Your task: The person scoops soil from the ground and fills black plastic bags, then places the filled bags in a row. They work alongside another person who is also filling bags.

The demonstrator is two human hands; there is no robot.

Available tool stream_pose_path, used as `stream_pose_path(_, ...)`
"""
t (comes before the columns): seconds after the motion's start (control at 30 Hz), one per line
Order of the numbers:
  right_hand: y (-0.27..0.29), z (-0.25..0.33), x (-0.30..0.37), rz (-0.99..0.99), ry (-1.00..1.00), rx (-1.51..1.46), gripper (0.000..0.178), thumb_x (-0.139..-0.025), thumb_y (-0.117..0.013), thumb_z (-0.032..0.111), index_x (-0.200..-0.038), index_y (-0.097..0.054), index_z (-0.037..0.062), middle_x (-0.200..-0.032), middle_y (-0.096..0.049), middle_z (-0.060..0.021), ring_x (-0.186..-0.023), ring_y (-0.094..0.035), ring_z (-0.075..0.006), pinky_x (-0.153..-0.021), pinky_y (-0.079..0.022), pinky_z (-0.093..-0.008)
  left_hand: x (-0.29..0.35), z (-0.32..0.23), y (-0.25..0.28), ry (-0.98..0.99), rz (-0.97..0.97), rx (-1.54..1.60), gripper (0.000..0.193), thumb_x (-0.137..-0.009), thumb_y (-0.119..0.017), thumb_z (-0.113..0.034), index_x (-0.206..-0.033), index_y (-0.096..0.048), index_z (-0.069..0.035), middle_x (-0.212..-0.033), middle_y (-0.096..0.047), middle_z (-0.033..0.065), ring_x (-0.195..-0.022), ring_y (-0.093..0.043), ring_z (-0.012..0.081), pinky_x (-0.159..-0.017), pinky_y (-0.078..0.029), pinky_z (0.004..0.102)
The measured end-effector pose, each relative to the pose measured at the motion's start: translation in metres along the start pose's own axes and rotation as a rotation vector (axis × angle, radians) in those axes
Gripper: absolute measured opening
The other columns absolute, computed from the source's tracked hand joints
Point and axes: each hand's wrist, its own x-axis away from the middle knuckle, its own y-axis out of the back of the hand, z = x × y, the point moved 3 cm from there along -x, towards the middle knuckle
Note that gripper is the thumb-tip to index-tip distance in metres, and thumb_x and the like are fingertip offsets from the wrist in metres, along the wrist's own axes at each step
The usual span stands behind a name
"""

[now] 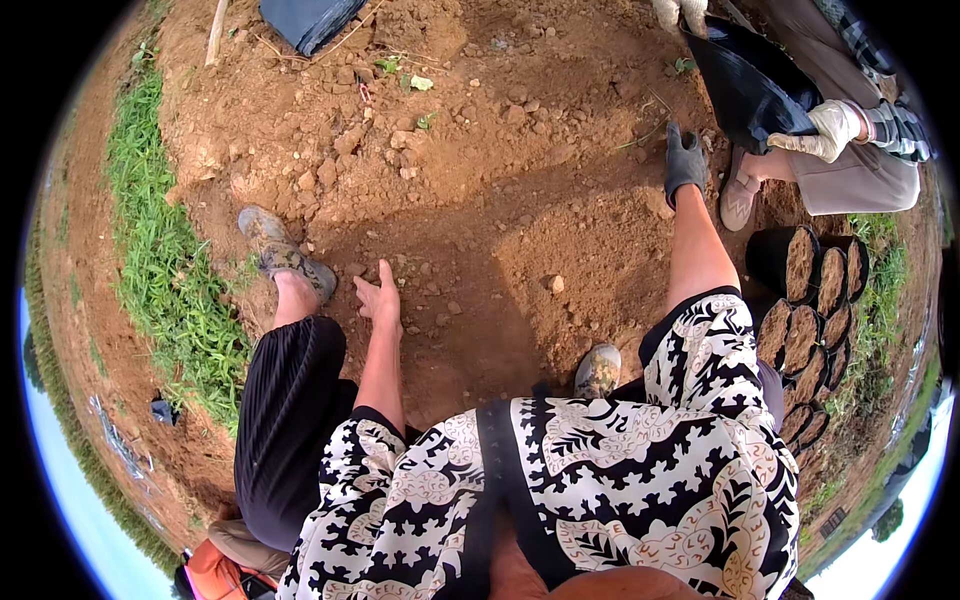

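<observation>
My left hand [379, 299] is bare and hangs over the brown soil beside my left shoe [285, 250]. Its fingers are apart and nothing is in them. My right hand [685, 163] wears a dark grey glove and reaches out to the far right, above the soil. The gloved fingers look spread, with nothing seen between them. Just beyond it, a co-worker's two pale gloved hands [825, 132] hold a black plastic bag [745, 85] stretched between them. My right hand is near that bag but apart from it.
Several black bags filled with soil [800, 335] stand grouped at the right. Another black plastic sheet or bag [308, 22] lies at the far edge. Loose soil [590, 260] with clods spreads between my feet. Green grass [165, 230] grows along the left. A person in orange [222, 572] is behind at lower left.
</observation>
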Motion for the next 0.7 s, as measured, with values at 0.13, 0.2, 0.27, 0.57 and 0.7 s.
stream_pose_path(0.13,-0.002,0.022,0.016,0.037,-0.019,-0.036,0.086,-0.080,-0.052,0.067,-0.136,-0.044,0.0025,-0.137,-0.045,-0.0223,-0.129,-0.041,-0.0358,-0.106,-0.032,-0.0431,-0.010,-0.002,-0.007,-0.035,0.022,0.037,0.096,-0.084,-0.047,-0.066,-0.150,-0.006,-0.009,-0.156,-0.008,0.0137,-0.140,-0.005,0.0444,-0.113,-0.014,0.0521)
stream_pose_path(0.2,-0.019,0.045,0.045,-0.016,-0.003,0.003,0.087,-0.080,-0.052,0.068,-0.133,-0.046,-0.0012,-0.134,-0.048,-0.0241,-0.126,-0.044,-0.0370,-0.104,-0.034,-0.0434,-0.006,-0.006,-0.007,-0.064,0.091,0.068,0.096,-0.084,-0.048,-0.066,-0.150,-0.009,-0.009,-0.156,-0.010,0.0141,-0.141,-0.008,0.0423,-0.112,-0.017,0.0518)
stream_pose_path(0.27,-0.034,0.050,0.058,0.113,-0.061,-0.039,0.090,-0.079,-0.051,0.069,-0.129,-0.048,-0.0050,-0.131,-0.050,-0.0269,-0.124,-0.046,-0.0385,-0.102,-0.036,-0.0438,-0.005,-0.012,-0.013,-0.123,0.188,0.097,0.096,-0.084,-0.048,-0.066,-0.150,-0.009,-0.009,-0.155,-0.011,0.0140,-0.141,-0.009,0.0406,-0.112,-0.018,0.0518)
stream_pose_path(0.57,-0.081,0.119,0.176,0.749,0.382,-0.322,0.071,-0.084,-0.056,0.058,-0.125,-0.055,-0.0003,-0.116,-0.062,-0.0173,-0.110,-0.057,-0.0263,-0.095,-0.041,-0.0358,0.018,-0.032,-0.025,-0.228,0.291,-0.035,0.106,-0.081,-0.063,-0.056,-0.148,-0.004,0.001,-0.154,-0.008,0.0211,-0.141,-0.012,0.0382,-0.114,-0.019,0.0459)
stream_pose_path(0.7,-0.032,0.120,0.108,0.189,0.351,-0.547,0.043,-0.088,-0.060,0.042,-0.099,-0.067,0.0012,-0.088,-0.069,-0.0132,-0.077,-0.062,-0.0234,-0.073,-0.047,-0.0344,0.003,-0.019,-0.029,-0.311,0.296,-0.192,0.105,-0.080,-0.066,-0.050,-0.146,-0.004,0.003,-0.152,-0.012,0.0217,-0.139,-0.015,0.0420,-0.113,-0.021,0.0474)
